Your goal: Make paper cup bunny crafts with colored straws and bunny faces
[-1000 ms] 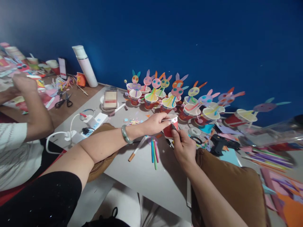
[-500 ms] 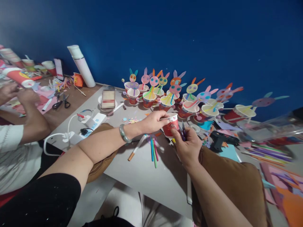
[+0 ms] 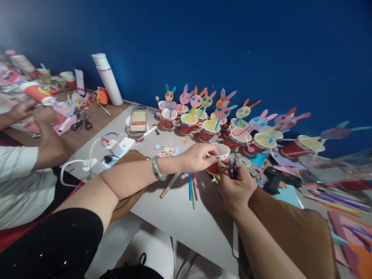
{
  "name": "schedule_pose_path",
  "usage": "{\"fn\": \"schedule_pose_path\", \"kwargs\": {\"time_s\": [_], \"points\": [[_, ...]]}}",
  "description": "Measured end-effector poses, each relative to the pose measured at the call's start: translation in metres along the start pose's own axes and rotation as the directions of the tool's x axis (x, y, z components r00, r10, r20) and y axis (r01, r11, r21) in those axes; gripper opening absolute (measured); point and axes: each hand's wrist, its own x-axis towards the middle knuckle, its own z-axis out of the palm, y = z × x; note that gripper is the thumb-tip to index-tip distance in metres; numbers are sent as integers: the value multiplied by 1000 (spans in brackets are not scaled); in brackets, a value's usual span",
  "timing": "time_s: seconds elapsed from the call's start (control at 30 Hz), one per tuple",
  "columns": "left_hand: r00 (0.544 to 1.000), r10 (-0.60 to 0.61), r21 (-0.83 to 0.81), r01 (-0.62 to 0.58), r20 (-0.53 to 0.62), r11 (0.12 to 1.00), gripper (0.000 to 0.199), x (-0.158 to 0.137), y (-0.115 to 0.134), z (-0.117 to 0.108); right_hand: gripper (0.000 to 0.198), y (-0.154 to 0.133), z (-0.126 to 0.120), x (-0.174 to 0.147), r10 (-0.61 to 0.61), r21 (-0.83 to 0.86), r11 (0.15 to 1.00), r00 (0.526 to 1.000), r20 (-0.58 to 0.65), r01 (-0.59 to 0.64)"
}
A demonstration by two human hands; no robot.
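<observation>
My left hand (image 3: 200, 157) pinches the rim of a red paper cup (image 3: 213, 169) with a white rim, its fingers closed over the near left edge. The cup tilts so that its opening shows. On the cup's right side rests the thumb of my right hand (image 3: 236, 184). That hand also grips a dark purple two-pronged tool (image 3: 233, 168), scissors-like, its lower part hidden by my fingers. Just behind stand several red cups (image 3: 209, 130) with paper rabbit heads on coloured strips. Blue, green and pink pens (image 3: 193, 190) lie below my left wrist.
A black glue gun (image 3: 277, 179) lies at right near coloured strips (image 3: 343, 199) and a brown cushion (image 3: 290, 228). At left are a power strip (image 3: 126, 146), black scissors (image 3: 83, 122) and a white bottle (image 3: 108, 79). A co-worker's hands (image 3: 37, 114) are beside a red cup.
The cup has tipped so its opening faces me more, and my left fingers sit further over its rim. The whole view has shifted, putting things slightly further right.
</observation>
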Motion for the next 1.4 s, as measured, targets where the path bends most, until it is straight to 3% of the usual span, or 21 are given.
{"fn": "schedule_pose_path", "kwargs": {"time_s": [0.23, 0.57, 0.83, 1.13, 1.4], "points": [[995, 85, 180, -92, 43, 979, 7, 1, -1, -1, 36, 6, 1, -1, -53, -81, 995, 998, -25, 50], [991, 123, 201, -130, 50, 971, 9, 2, -1, -2, 26, 16, 3, -2, -130, -162, 978, 991, 7, 130], [987, 103, 246, -130, 122, 960, 10, 3, 2, -4, 19, 16, 2, -2, -156, -99, 982, 986, 62, 161], [979, 134, 235, -167, 152, 957, 14, 3, 3, -6, 20, 8, 1, -3, -97, -51, 993, 990, 103, 103], [991, 106, 239, -124, 86, 963, 12, -1, 4, -4, 21, 13, 3, -3, -208, -20, 978, 977, 55, 209]]}}
